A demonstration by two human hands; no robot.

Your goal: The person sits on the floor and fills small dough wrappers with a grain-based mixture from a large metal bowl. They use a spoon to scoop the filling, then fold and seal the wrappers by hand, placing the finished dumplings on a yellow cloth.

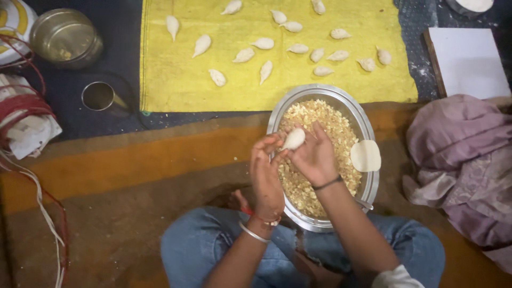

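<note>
At the left of the frame a lidded steel tin [65,36] and a steel cup [98,96] stood aside on the floor. Up centre, shaped dumplings [266,45] lay spaced apart on a yellow cloth [176,85], probably so they wouldn't stick. Below, the left hand [266,176] and right hand [314,157] pinched one dumpling [294,138] between fingertips, both grips closed narrowly on it, over the steel filling bowl [277,114], likely to catch crumbs. A flat dough round [366,156] rested on the bowl's right rim, within reach.
</note>
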